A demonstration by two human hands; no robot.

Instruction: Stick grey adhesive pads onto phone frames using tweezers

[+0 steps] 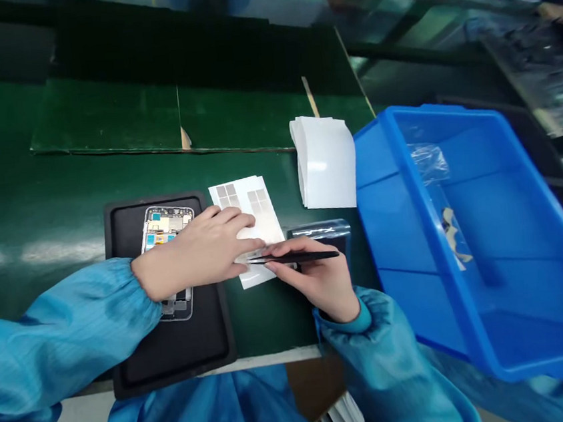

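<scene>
My left hand [205, 249] lies flat with fingers stretched out, pressing down on a white sheet of small grey stickers [255, 207]. My right hand [316, 278] is closed on black tweezers [296, 258], whose tips point left onto the sheet beside my left fingertips. An opened phone frame [165, 226] with its circuit board showing rests on a black tray [175, 343] under my left wrist.
A blue plastic bin [491, 249] with scraps of film and paper stands to the right. A stack of white curled sheets [327, 162] lies behind the sticker sheet. A dark packet [321, 230] sits behind my right hand. Green mat [58, 187] covers the bench.
</scene>
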